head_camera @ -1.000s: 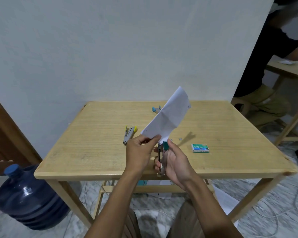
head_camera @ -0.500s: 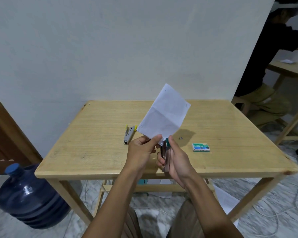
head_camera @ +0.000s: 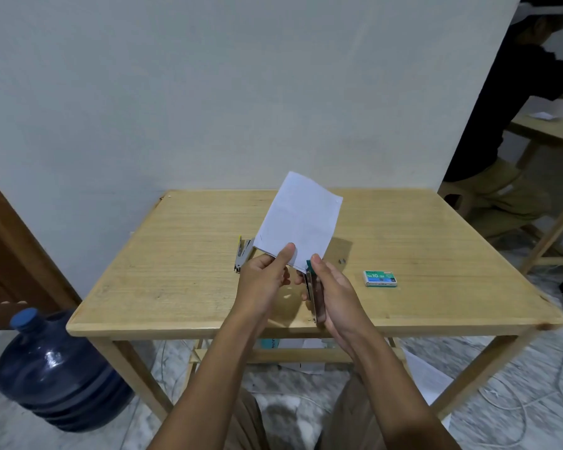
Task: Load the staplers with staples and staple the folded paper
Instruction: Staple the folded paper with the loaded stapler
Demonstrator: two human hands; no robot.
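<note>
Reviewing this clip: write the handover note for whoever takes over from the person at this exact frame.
Left hand: pinches the lower edge of the folded white paper sheet, held up over the table.
Right hand: grips the green-tipped metal stapler, its nose at the paper's lower corner.
On the light wooden table: a yellow-tipped metal stapler left of the hands, a green staple box to the right, loose staples beside it.
Done: paper folded and brought to the stapler.
Left: whether this corner is stapled cannot be told; the yellow-tipped stapler's loading is unclear.
</note>
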